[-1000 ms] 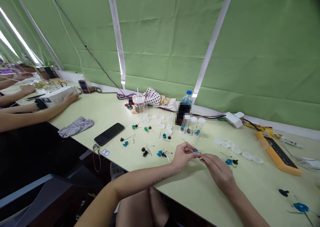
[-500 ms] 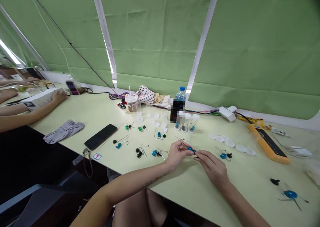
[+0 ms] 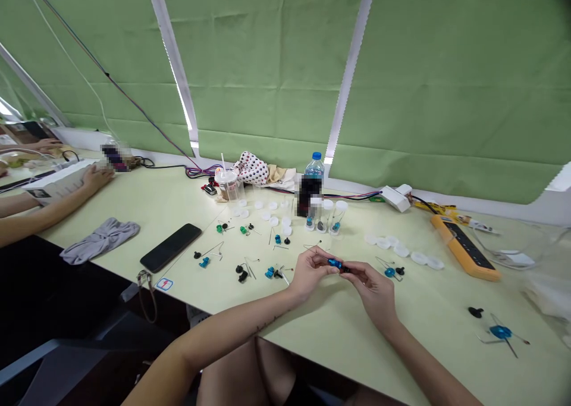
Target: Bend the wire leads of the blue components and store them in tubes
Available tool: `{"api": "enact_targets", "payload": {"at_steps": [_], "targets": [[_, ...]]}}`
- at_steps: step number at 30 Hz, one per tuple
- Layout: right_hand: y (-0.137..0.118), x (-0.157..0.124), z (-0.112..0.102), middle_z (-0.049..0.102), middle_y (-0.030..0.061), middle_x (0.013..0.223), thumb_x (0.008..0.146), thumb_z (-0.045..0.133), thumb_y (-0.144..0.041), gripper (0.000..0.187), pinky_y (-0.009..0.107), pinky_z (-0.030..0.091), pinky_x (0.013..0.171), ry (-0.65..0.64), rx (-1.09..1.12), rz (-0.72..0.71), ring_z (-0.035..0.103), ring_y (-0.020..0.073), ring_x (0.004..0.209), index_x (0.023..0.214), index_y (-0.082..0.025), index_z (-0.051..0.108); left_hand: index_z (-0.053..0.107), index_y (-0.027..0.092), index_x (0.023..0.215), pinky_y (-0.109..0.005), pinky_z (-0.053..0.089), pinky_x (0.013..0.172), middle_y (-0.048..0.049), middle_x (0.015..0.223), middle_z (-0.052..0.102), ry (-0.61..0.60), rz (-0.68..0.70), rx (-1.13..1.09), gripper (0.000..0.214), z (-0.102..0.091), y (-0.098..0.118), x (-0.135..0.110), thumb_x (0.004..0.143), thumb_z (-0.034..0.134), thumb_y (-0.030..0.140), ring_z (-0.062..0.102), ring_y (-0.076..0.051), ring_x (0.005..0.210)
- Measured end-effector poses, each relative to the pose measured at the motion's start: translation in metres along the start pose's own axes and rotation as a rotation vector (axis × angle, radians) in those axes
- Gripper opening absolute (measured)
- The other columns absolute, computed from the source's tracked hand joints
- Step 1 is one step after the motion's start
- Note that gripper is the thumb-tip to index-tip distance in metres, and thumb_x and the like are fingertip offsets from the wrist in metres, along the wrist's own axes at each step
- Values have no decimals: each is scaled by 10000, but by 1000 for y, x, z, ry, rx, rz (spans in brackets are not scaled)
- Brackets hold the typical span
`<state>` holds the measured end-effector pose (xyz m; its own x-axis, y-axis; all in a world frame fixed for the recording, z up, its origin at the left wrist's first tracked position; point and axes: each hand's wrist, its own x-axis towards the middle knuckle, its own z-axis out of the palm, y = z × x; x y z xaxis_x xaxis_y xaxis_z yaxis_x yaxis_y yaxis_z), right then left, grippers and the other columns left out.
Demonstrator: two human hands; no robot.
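Fingers [image 3: 319,256] of the left hand [image 3: 307,270] and right hand [image 3: 373,286] pinch a small blue part [image 3: 333,264] between them, just above the surface [image 3: 339,328]; its shape is too small to make out, fingertips hiding its ends, a dark bit beside it unclear

One black slab smartphone [image 3: 170,247], one clear plastic water bottle [image 3: 314,169], three upright clear vials [image 3: 322,218], one orange handheld multimeter [image 3: 464,247], one crumpled grey cloth [image 3: 100,239], one lidded plastic cup with straw [image 3: 227,186]
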<state>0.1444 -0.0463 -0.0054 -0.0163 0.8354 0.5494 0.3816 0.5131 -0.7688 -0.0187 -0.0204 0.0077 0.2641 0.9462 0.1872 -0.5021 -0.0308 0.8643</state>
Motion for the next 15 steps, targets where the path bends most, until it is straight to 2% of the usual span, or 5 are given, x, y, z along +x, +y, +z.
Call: {"api": "enact_targets", "payload": {"at_steps": [4, 9, 15], "targets": [[-4, 2, 3, 666, 72, 891, 792, 643, -302, 132, 342, 585, 682, 19, 150, 45, 667, 213, 788, 877, -201, 650, 569, 118, 805, -336, 504, 778, -97, 865, 704, -16, 17, 18, 277, 1, 2, -1, 621, 769, 173, 657, -178, 789], [-4, 1, 3, 682, 59, 837, 765, 678, -309, 202, 342, 592, 644, 20, 335, 262, 686, 202, 689, 895, -181, 592, 577, 115, 803, -346, 509, 782, -98, 862, 702, -14, 9, 29, 264, 2, 4, -3, 626, 762, 181, 661, -188, 795], [-4, 1, 3, 693, 47, 782, 768, 674, -353, 206, 340, 594, 655, 23, 370, 326, 693, 210, 690, 859, -179, 609, 570, 115, 814, -342, 500, 796, -101, 874, 700, -14, -1, 26, 270, 1, 1, -1, 627, 758, 167, 659, -188, 815]]}}
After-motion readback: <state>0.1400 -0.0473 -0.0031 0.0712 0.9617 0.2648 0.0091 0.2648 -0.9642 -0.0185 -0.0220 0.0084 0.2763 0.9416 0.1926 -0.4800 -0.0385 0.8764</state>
